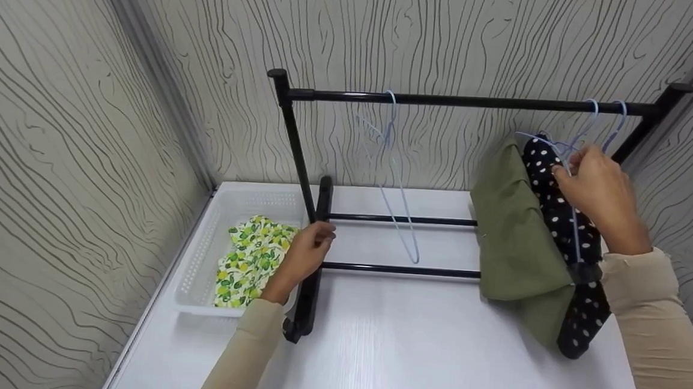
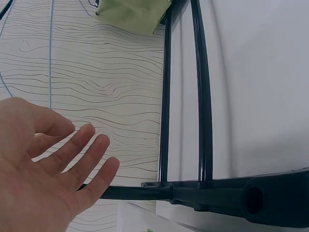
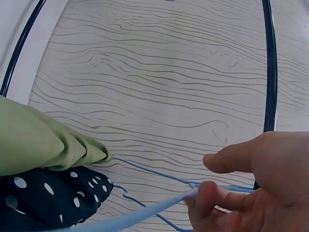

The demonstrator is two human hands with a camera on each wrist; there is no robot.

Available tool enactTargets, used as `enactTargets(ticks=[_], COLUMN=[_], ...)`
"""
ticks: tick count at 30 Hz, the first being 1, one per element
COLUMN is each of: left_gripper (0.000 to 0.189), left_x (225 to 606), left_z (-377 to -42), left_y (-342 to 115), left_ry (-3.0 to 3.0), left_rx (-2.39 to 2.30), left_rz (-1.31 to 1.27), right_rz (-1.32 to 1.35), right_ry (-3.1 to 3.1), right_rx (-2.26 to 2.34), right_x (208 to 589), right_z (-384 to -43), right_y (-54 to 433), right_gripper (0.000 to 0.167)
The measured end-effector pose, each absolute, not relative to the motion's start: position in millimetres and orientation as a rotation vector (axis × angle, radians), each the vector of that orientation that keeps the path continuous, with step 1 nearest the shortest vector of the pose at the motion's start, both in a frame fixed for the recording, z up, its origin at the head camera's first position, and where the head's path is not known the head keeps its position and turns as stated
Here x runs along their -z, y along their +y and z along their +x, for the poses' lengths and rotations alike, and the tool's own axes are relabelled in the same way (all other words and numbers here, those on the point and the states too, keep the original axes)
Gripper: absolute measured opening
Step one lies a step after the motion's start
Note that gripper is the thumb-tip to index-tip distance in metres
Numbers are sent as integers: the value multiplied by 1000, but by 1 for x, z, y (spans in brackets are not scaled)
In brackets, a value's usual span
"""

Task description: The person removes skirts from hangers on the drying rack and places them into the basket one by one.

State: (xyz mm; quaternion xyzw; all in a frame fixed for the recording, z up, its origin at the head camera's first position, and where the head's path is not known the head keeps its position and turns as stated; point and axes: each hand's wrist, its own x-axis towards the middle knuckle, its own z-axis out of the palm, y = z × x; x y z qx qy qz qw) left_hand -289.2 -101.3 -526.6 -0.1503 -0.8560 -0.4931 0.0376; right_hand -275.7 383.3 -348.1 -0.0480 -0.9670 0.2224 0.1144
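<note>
At the right end of the black rack, my right hand (image 1: 602,195) has its fingers curled at a light blue clothes hanger (image 1: 576,226). In the right wrist view, the hanger's wire meets the curled fingers, with the thumb held apart. Beside it hang an olive green garment (image 1: 519,229) and a navy polka-dot garment (image 1: 583,311); the hand and sleeve partly cover the navy one. My left hand (image 1: 305,253) is by the rack's left post (image 1: 294,149). Its fingers are loosely bent and hold nothing in the left wrist view (image 2: 58,169).
A bare light blue hanger (image 1: 403,204) hangs from the left part of the top rail (image 1: 448,100). Left of the rack stands a white plastic basket (image 1: 194,269) with a lemon-print cloth (image 1: 252,267) inside. Two lower bars (image 1: 402,270) join the rack's feet. Wood-patterned panels surround the white table (image 1: 385,341).
</note>
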Motion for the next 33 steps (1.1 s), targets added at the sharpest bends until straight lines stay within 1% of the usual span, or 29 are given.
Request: enactTargets(ticks=[3, 5, 12, 19, 24, 33], left_gripper=[25, 25, 24, 23, 22, 22], left_x=[528, 529, 532, 535, 538, 544], left_z=[-289, -289, -288, -287, -286, -285], left_y=[-101, -100, -98, -93, -89, -75], left_ry=[-2630, -2633, -2618, -2600, -2593, -2582], left_rx=[1509, 1507, 1502, 1523, 1544, 1573], left_rz=[-457, -455, -477, -474, -506, -541], right_rz=[-136, -117, -54, -67, -67, -78], right_ry=[-2906, -2936, -2924, -2901, -2839, -2740], right_rx=[-688, -722, -832, -896, -933, -923], right_x=[348, 348, 350, 354, 358, 367], right_z=[-279, -281, -289, -301, -306, -310], right_y=[386, 387, 384, 383, 381, 375], right_gripper=[69, 72, 66, 73, 67, 66])
